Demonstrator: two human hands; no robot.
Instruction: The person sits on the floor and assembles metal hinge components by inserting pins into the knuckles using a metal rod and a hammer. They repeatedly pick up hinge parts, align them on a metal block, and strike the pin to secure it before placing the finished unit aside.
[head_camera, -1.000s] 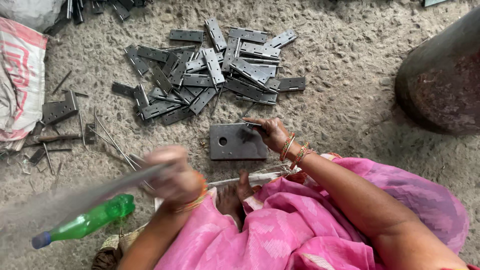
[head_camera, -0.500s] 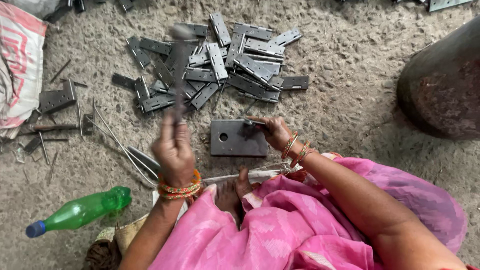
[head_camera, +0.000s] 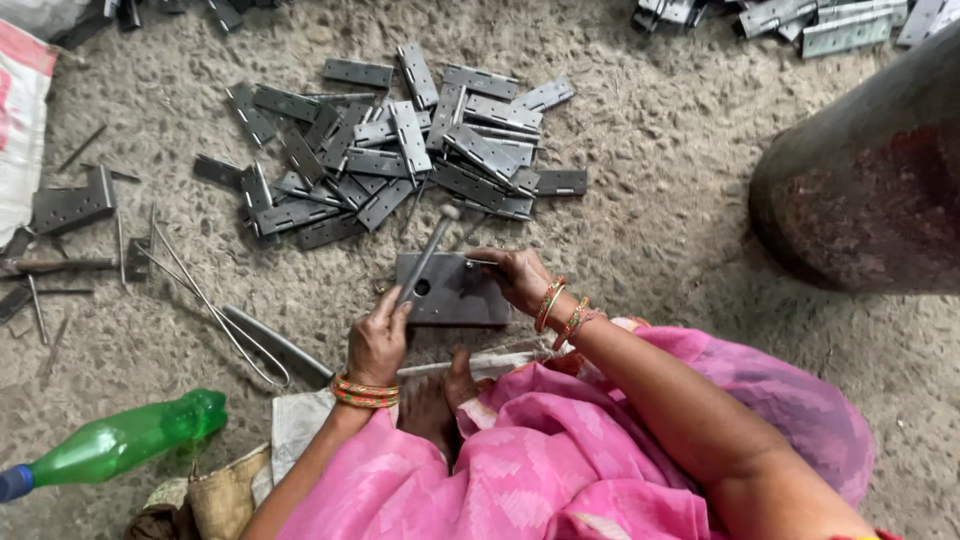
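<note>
Two hands work over a dark steel block (head_camera: 455, 292) with a round hole, lying flat on the rough ground at the centre of the frame. At lower centre, the left hand (head_camera: 377, 345) is closed in a fist around the handle of a small hammer (head_camera: 425, 254), whose shaft slants up and to the right so that its head sits just above the block's upper edge. Right of centre, the right hand (head_camera: 518, 278) rests on the block's right end, fingers curled and pinching a thin metal pin (head_camera: 478, 262) against its top edge. Just beyond the block, toward the upper middle, lies a heap of grey hinge plates (head_camera: 400, 150). A green plastic bottle (head_camera: 125, 440) lies at lower left, bent wire rods (head_camera: 215, 315) are left of the block, and a large rusty drum (head_camera: 870, 190) stands at the right edge
</note>
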